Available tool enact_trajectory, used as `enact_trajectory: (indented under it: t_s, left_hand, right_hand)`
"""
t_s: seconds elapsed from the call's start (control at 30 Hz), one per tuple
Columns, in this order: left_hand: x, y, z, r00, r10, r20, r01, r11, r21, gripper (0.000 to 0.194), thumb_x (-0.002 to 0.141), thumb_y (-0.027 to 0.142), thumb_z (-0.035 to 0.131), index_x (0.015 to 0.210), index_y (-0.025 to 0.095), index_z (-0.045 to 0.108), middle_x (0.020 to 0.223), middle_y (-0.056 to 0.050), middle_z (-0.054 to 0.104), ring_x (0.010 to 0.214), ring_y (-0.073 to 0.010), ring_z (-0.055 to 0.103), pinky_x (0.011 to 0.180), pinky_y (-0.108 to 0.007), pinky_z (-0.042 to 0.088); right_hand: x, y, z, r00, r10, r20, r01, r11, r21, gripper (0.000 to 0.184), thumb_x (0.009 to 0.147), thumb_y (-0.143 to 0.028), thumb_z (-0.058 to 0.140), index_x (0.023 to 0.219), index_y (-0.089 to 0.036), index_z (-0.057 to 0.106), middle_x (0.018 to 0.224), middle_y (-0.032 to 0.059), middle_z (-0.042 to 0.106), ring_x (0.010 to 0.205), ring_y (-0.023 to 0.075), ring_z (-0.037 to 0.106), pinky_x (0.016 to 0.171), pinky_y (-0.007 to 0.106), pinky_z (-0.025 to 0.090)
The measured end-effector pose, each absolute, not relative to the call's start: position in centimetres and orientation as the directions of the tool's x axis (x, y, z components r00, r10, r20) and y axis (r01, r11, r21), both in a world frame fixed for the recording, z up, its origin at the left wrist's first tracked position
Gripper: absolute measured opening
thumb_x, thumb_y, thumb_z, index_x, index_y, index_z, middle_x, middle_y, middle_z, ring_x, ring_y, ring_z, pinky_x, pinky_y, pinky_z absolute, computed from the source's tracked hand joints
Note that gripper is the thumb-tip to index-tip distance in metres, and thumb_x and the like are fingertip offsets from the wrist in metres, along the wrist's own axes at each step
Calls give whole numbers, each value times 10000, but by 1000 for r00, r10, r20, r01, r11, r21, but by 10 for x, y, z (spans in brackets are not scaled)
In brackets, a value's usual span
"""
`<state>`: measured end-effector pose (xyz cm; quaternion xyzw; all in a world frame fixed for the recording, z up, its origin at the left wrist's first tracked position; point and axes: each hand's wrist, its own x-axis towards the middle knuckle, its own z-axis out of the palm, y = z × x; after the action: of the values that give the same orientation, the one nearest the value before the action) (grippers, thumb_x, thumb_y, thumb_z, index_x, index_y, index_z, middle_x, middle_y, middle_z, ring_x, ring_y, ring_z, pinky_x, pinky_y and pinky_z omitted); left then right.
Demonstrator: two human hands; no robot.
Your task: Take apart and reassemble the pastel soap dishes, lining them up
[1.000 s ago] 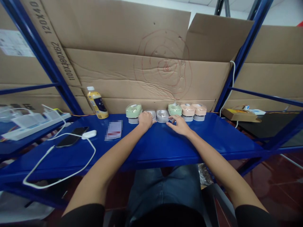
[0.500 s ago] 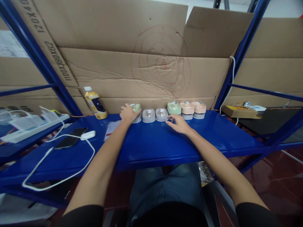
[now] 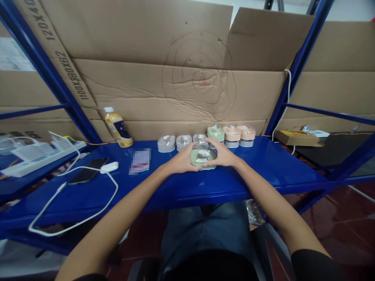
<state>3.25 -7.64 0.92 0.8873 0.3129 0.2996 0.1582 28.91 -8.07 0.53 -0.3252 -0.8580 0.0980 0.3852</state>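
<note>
A small green rounded box is held between my two hands, in front of the row of boxes. My left hand grips its left side, and my right hand curves round its right side. Just behind are a left grey box, a middle grey box and a right grey box, the last partly hidden by my fingers. To their right stands another green box, stacked on a lower one, its front partly covered by my right hand.
Two pink-topped stacks, a left one and a right one, end the row. A yellow bottle stands at the back left. A flat packet, a phone and a looping white cable lie left on the blue shelf.
My left hand has lifted the green box off the leftmost grey box and carried it right and towards me. My right hand has closed on its other side.
</note>
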Motion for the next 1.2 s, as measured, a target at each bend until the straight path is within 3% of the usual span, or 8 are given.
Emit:
enact_trajectory:
  t_s: [0.13, 0.3, 0.37, 0.5, 0.63, 0.83, 0.97, 1.2]
  left_hand:
    - [36, -78, -9, 654, 650, 387, 392, -729, 561, 1133, 631, 475, 927, 1558, 185, 344, 1464, -204, 571, 1340, -408, 583, 1137, -591, 454]
    - [28, -75, -14, 630, 687, 363, 424, -695, 580, 1191, 643, 504, 931, 1604, 192, 301, 1468, -196, 573, 1359, -400, 571, 1155, -595, 438]
    - [25, -73, -15, 640, 670, 376, 443, -722, 531, 1072, 711, 532, 886, 1591, 194, 376, 1451, -188, 578, 1348, -393, 576, 1158, -590, 438]
    - [24, -73, -17, 714, 589, 378, 454, -801, 390, 541, 918, 522, 690, 1366, 219, 691, 1394, -164, 577, 1353, -359, 568, 1185, -551, 426]
    - [24, -70, -16, 699, 594, 398, 461, -800, 384, 461, 996, 537, 566, 1286, 231, 754, 1397, -158, 565, 1391, -350, 534, 1199, -531, 424]
    - [8, -53, -6, 379, 708, 596, 529, -694, 488, 586, 1040, 576, 385, 1217, 141, 735, 1293, -162, 607, 1299, -317, 568, 1187, -495, 429]
    - [1, -52, -3, 240, 727, 644, 595, -634, 494, 513, 1026, 549, 426, 1198, 156, 707, 1271, -151, 597, 1298, -310, 550, 1184, -500, 425]
    - [23, -81, -6, 590, 669, 452, 521, -743, 419, 521, 952, 574, 604, 1325, 211, 643, 1388, -132, 560, 1328, -336, 566, 1190, -527, 426]
  right_hand:
    - [282, -85, 3, -590, 671, 449, 470, 738, -484, 992, 654, -587, 912, 1508, -257, 529, 1361, 131, 675, 1242, 352, 657, 1080, 552, 524]
    - [291, -80, 6, -500, 743, 445, 492, 667, -560, 909, 668, -558, 902, 1445, -221, 570, 1209, 108, 726, 1098, 306, 702, 1019, 516, 555]
    - [304, -74, 8, -399, 789, 467, 490, 614, -618, 837, 702, -562, 875, 1406, -208, 591, 1155, 103, 732, 1046, 288, 707, 991, 502, 564]
    - [331, -61, 13, -116, 854, 508, 524, 487, -699, 699, 766, -613, 806, 1310, -206, 643, 1082, 103, 722, 995, 276, 695, 947, 493, 575]
    - [339, -53, 11, -15, 868, 495, 536, 426, -729, 689, 762, -631, 790, 1284, -207, 640, 1086, 95, 709, 976, 265, 686, 936, 489, 575]
    - [338, -51, 9, -11, 849, 528, 550, 446, -706, 678, 789, -635, 752, 1297, -202, 635, 1086, 99, 714, 988, 270, 683, 936, 490, 573]
    - [341, -50, 11, 6, 842, 540, 526, 456, -717, 611, 844, -646, 683, 1261, -200, 653, 1069, 88, 726, 977, 259, 687, 954, 481, 568]
    - [332, -60, 14, -123, 818, 562, 527, 534, -661, 631, 823, -613, 748, 1293, -198, 685, 1133, 113, 746, 1039, 299, 695, 974, 520, 565]
